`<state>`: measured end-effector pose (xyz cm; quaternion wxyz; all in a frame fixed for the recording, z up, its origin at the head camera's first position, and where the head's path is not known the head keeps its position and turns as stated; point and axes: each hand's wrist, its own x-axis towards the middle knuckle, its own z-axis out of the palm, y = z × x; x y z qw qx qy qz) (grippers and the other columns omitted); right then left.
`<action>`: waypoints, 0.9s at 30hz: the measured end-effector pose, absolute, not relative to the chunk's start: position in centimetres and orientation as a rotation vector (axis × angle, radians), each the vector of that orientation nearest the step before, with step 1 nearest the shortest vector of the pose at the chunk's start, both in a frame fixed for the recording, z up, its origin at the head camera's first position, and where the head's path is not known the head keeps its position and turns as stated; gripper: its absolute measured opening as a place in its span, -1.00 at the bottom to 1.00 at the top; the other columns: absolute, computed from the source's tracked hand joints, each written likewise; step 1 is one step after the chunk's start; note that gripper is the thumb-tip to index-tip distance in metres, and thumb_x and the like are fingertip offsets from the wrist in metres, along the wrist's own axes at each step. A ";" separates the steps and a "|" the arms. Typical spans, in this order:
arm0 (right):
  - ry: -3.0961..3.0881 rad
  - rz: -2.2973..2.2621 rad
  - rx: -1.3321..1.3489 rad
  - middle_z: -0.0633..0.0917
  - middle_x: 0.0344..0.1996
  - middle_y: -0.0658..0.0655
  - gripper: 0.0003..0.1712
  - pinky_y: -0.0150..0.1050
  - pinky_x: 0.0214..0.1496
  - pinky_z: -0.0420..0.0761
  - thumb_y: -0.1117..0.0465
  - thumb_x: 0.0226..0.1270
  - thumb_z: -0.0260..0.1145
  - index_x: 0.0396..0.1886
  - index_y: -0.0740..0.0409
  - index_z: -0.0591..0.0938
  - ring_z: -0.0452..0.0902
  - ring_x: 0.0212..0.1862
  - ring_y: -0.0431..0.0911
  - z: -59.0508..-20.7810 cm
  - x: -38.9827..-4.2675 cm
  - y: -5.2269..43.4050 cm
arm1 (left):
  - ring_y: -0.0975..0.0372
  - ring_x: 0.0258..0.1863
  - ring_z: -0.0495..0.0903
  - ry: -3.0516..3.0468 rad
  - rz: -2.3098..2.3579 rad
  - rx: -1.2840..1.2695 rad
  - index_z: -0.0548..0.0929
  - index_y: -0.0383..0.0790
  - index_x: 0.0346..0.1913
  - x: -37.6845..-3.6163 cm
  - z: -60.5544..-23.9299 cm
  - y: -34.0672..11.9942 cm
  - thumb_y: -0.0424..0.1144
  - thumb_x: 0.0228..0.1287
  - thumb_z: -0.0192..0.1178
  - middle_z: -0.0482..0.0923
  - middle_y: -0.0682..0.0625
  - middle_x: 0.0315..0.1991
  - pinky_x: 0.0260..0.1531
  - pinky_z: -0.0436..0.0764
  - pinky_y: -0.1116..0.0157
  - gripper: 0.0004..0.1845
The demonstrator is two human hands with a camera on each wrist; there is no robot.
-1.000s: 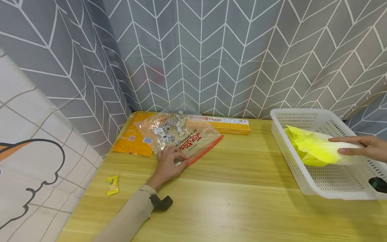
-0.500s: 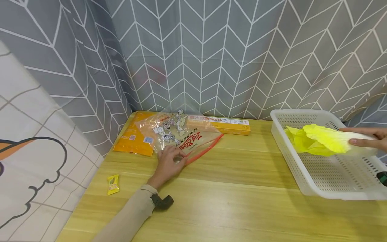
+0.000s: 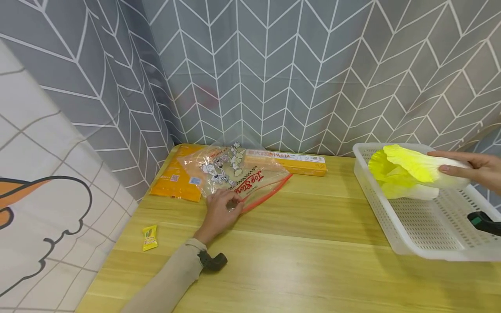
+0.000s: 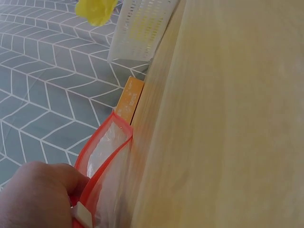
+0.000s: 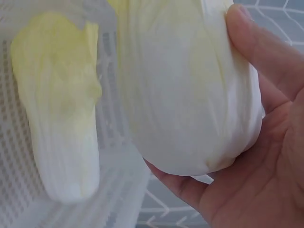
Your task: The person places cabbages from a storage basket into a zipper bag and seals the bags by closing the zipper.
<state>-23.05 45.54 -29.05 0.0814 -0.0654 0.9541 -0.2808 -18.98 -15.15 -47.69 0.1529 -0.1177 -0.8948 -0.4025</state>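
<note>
My left hand (image 3: 223, 212) pinches the red-edged mouth of a clear zip bag (image 3: 260, 176) printed with cartoon figures. In the left wrist view the bag's red rim (image 4: 124, 124) gapes apart, and a white slider (image 4: 82, 214) sits beside my fingers. On the right, my right hand (image 3: 475, 167) grips a small napa cabbage (image 3: 424, 167) by its white base, yellow leaves pointing left, above a white plastic basket (image 3: 395, 228). A second napa cabbage (image 5: 64, 114) lies in that basket, partly covered by the held one in the head view.
An orange packet (image 3: 176, 184) lies under the bag's left side, and a pasta box (image 3: 301, 164) stands behind it against the patterned curtain (image 3: 289, 74). A small yellow sachet (image 3: 149, 238) rests at the left of the wooden table (image 3: 297, 261).
My right hand has lifted the cabbage and moved it back over the basket, so the second cabbage's white base shows beneath. My left hand stays at the bag's mouth.
</note>
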 end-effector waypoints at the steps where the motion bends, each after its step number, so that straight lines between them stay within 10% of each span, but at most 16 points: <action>1: 2.825 -0.871 -0.185 0.06 0.39 -0.50 -0.24 0.20 0.47 0.37 0.00 0.61 0.11 0.66 -0.10 0.03 0.31 0.52 -0.06 -29.0 -23.0 44.9 | 0.20 -0.16 0.45 -2.569 -1.152 -0.337 0.68 0.03 -0.37 -19.0 -47.7 -15.1 -0.19 0.23 0.38 0.66 0.16 -0.40 0.02 0.15 0.09 -0.93; 5: 2.776 -0.964 -0.179 -0.09 0.46 -0.49 -0.25 0.69 0.29 -0.32 -0.06 0.62 0.09 0.65 -0.21 0.05 -0.53 0.61 0.38 -29.0 -23.2 42.8 | 0.23 -0.26 0.39 -2.567 -1.155 -0.335 0.67 0.02 -0.39 -19.0 -47.7 -15.1 -0.19 0.23 0.38 0.58 0.19 -0.50 -0.02 0.13 0.11 -0.91; 12: 2.743 -1.133 -0.377 0.20 0.50 -0.37 -0.37 0.44 0.54 -0.23 0.12 0.62 0.13 0.59 -0.14 0.25 -0.22 0.56 -0.45 -29.2 -24.3 39.1 | 0.23 -0.23 0.40 -2.582 -1.163 -0.322 0.70 0.03 -0.37 -18.9 -47.6 -15.0 -0.19 0.23 0.39 0.63 0.19 -0.46 0.03 0.12 0.09 -0.93; 18: 2.785 -1.066 -0.415 0.31 0.52 -0.17 -0.39 -0.29 0.40 0.34 0.07 0.56 0.22 0.54 -0.14 0.36 0.05 0.52 -0.36 -29.1 -25.2 34.7 | 0.22 -0.21 0.42 -2.588 -1.159 -0.338 0.71 0.04 -0.38 -19.0 -47.7 -15.0 -0.20 0.23 0.39 0.67 0.20 -0.43 0.06 0.13 0.08 -0.93; 25: 2.712 -1.172 -0.527 0.37 0.49 -0.07 -0.42 -0.06 0.46 0.33 0.11 0.53 0.25 0.49 -0.07 0.43 0.08 0.59 -0.09 -29.5 -26.0 29.7 | 0.23 -0.18 0.43 -2.579 -1.149 -0.351 0.71 0.06 -0.37 -19.0 -47.9 -15.1 -0.20 0.22 0.39 0.69 0.21 -0.40 0.05 0.13 0.09 -0.93; 27: 2.708 -1.206 -0.555 0.42 0.45 -0.04 -0.43 -0.31 0.35 0.40 0.12 0.52 0.26 0.47 -0.05 0.45 0.17 0.52 -0.15 -29.9 -26.2 28.5 | 0.23 -0.18 0.43 -2.579 -1.144 -0.353 0.72 0.06 -0.36 -19.0 -47.9 -15.1 -0.19 0.22 0.40 0.69 0.20 -0.39 0.05 0.13 0.08 -0.94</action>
